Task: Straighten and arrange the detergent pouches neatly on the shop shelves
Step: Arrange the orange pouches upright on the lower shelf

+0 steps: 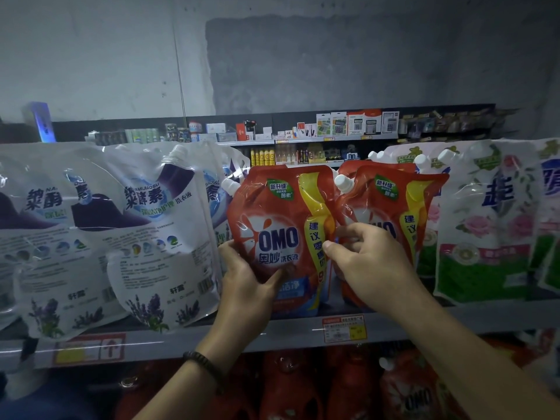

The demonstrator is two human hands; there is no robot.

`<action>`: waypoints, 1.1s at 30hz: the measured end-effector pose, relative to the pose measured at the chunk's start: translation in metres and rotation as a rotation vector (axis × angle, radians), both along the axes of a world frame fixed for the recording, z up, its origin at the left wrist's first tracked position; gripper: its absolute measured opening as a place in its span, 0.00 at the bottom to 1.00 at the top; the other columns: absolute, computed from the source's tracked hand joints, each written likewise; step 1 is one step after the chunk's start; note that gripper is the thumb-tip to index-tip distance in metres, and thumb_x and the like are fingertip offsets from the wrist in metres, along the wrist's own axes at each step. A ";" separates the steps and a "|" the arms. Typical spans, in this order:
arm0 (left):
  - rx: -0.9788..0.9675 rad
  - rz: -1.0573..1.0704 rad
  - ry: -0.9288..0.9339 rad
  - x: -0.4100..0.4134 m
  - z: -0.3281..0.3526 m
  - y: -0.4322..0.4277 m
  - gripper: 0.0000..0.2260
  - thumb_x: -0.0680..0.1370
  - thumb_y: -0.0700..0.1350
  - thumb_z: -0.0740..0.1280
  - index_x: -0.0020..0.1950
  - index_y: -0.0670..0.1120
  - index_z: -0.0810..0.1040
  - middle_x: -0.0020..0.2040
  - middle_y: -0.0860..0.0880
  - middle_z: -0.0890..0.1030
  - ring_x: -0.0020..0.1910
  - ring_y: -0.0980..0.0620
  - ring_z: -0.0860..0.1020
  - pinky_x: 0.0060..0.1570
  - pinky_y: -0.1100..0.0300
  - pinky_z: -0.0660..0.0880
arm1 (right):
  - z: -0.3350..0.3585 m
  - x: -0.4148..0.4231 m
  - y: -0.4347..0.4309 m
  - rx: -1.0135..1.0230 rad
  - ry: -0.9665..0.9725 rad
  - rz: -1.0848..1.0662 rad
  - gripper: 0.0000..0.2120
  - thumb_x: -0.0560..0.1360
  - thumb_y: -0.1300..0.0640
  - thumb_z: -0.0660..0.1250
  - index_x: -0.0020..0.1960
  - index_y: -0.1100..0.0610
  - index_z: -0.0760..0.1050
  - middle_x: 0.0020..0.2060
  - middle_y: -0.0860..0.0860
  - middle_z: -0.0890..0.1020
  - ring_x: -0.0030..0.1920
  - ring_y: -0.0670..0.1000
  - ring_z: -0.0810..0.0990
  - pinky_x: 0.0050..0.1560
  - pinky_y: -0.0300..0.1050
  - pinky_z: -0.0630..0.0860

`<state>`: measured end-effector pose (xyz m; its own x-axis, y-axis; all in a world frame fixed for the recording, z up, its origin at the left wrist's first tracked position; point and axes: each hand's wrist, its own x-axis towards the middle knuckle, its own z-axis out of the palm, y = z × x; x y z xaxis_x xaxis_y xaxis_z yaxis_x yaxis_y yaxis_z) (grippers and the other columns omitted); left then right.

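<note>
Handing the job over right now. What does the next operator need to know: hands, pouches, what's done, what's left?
Left hand grips the lower left edge of the left red pouch, thumb on its front. Right hand pinches that pouch's right edge, next to the right red pouch.
Both red pouches stand on the shelf. The white pouches to the left lean, overlap and hang over the shelf front. The flowered pouches to the right stand roughly upright.
Done: nothing clearly finished.
Left: square up and release the held red pouch, then probably straighten the white ones.
</note>
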<state>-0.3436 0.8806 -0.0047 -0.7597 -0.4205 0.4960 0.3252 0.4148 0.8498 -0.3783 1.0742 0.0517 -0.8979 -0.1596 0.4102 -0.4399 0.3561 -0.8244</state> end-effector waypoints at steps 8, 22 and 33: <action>0.000 -0.019 -0.006 0.005 0.003 -0.002 0.34 0.69 0.55 0.80 0.66 0.53 0.61 0.59 0.57 0.80 0.56 0.63 0.82 0.55 0.57 0.83 | 0.004 0.000 0.006 -0.016 0.013 -0.012 0.09 0.80 0.48 0.73 0.56 0.51 0.83 0.43 0.46 0.88 0.46 0.46 0.87 0.47 0.43 0.84; -0.008 -0.127 -0.123 0.008 0.020 -0.025 0.25 0.73 0.59 0.75 0.60 0.58 0.63 0.61 0.50 0.82 0.59 0.52 0.84 0.54 0.53 0.85 | 0.082 -0.001 0.014 0.100 0.309 -0.012 0.08 0.81 0.53 0.71 0.44 0.53 0.84 0.36 0.49 0.87 0.33 0.47 0.87 0.37 0.49 0.86; -0.008 -0.117 -0.056 0.007 0.138 -0.059 0.35 0.77 0.72 0.46 0.69 0.49 0.71 0.58 0.41 0.82 0.50 0.45 0.86 0.53 0.42 0.82 | 0.153 -0.041 -0.005 0.166 0.258 0.058 0.10 0.81 0.54 0.71 0.43 0.56 0.86 0.34 0.49 0.88 0.35 0.50 0.88 0.42 0.52 0.86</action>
<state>-0.3368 0.8221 0.1334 -0.8297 -0.3239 0.4546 0.3239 0.3838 0.8647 -0.4189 1.0693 0.2051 -0.7551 -0.2917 0.5872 -0.6506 0.4448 -0.6156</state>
